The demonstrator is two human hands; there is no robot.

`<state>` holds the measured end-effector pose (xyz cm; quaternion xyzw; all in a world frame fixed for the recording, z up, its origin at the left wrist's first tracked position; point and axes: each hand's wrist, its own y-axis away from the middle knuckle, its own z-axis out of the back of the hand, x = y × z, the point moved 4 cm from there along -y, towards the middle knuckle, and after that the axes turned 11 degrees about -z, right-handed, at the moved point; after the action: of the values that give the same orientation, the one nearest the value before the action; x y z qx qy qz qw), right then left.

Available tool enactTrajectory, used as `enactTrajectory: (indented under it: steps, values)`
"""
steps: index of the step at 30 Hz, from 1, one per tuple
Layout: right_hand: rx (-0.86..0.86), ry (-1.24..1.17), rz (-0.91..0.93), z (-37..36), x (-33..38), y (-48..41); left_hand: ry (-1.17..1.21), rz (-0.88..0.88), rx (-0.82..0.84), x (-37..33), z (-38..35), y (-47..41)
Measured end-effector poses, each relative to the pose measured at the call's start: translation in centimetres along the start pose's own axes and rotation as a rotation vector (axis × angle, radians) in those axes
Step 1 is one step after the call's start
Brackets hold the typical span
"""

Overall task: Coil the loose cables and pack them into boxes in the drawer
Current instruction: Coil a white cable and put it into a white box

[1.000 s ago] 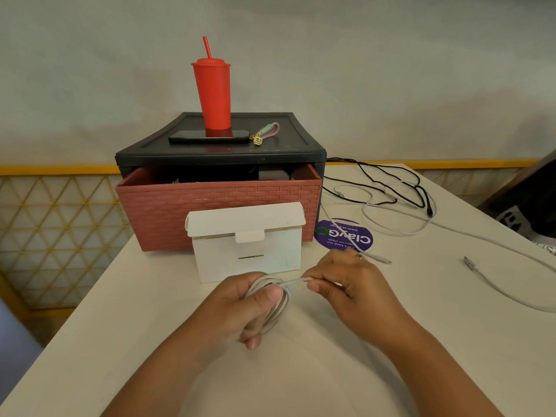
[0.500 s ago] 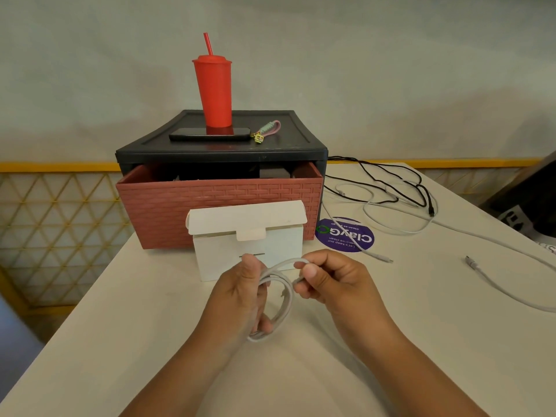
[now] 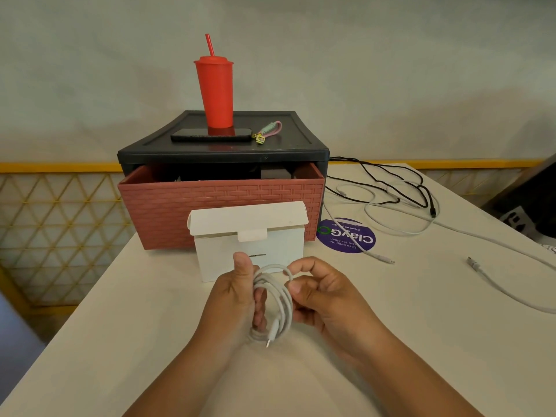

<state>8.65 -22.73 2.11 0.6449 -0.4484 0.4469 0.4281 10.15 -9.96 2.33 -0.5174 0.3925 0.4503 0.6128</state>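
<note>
One coiled cable gripped by left hand and right hand; white box lid down; drawer ajar, dark items inside.

Matt cardboard box; woven-textured plastic drawer; glossy tumbler.

Left hand, right hand, both curled.

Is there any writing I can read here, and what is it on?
"ClayGo": big white letters, upside down to the camera, on the round purple sticker on the table.
"Let's keep our": small line on the same sticker; its next line ends "clean", the rest is blurred.
"Clean as ... go": small, partly hidden by the loose white cable.
White marks on the black object at right: unreadable.
</note>
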Motion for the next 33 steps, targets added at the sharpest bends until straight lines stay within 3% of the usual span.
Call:
enactTrajectory:
  steps: [7, 11, 15, 21, 24, 28, 33]
  values:
    - [0.080, 0.074, -0.094, -0.9, -1.1, 0.0, -0.048, -0.097, -0.147, 0.3, 0.9, -0.1]
    - [0.195, 0.133, -0.046, -2.7, -1.0, 0.6, -0.035, -0.121, -0.181, 0.0, 0.7, 0.0]
    - [0.002, 0.476, 0.047, -2.1, -0.9, 0.0, -0.056, -0.038, -0.174, -0.1, 0.6, 0.0]
    - [-0.051, 0.659, 0.057, -0.8, 0.3, 0.4, 0.181, 0.130, -0.150, 0.0, 0.6, -0.1]
    - [-0.063, 0.739, 0.085, 0.0, 1.1, 0.5, 0.371, 0.231, -0.048, 0.1, 0.1, 0.0]
    - [-0.094, 0.680, 0.109, 0.9, 1.8, 0.6, 0.642, 0.288, 0.062, -0.2, -0.5, 0.1]
    - [-0.022, 0.570, 0.090, 0.8, 2.0, 0.9, 0.745, 0.260, 0.068, -0.3, -0.5, 0.1]
